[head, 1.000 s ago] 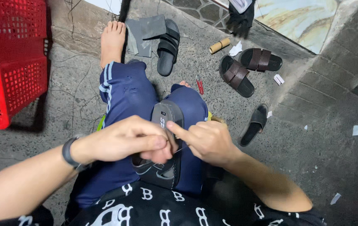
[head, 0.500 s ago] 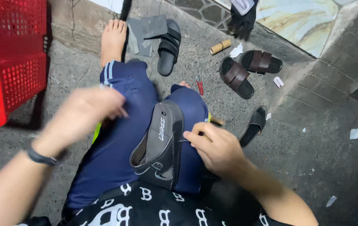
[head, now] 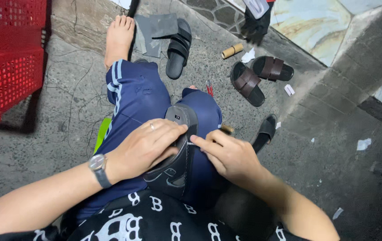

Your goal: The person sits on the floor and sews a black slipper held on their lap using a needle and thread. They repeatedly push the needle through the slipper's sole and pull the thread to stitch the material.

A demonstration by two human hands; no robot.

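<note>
Head view, looking down at a person seated on the concrete floor (head: 43, 147), shows a dark slide sandal (head: 177, 154) lying lengthwise on the lap, across the blue trousers (head: 137, 98). The left hand (head: 144, 147), with a wristwatch (head: 98, 166) at the wrist, lies flat over the sandal's strap, fingers curled lightly round its edge to pin it down. The right hand (head: 226, 156) is nearly closed, thumb and forefinger pinched together at the strap's right edge; whether they grip a thread or needle is too small to tell.

To do this step well, it seems wise that the left hand press the sandal firmly against the thigh so it cannot twist, while the right works in short, controlled pulls close to the seam, fingertips clear of any point.

Just beyond the knee lie a small red tool (head: 209, 88) and a single black sandal (head: 266, 131) to the right. Farther off are a pair of brown slides (head: 262, 76), a cardboard tube (head: 232, 50), a black slide (head: 178, 49) and grey sheet pieces (head: 157, 27) beside the bare foot (head: 119, 38).

A red plastic basket (head: 10, 58) stands at the far left; through its mesh nothing can be made out inside.
</note>
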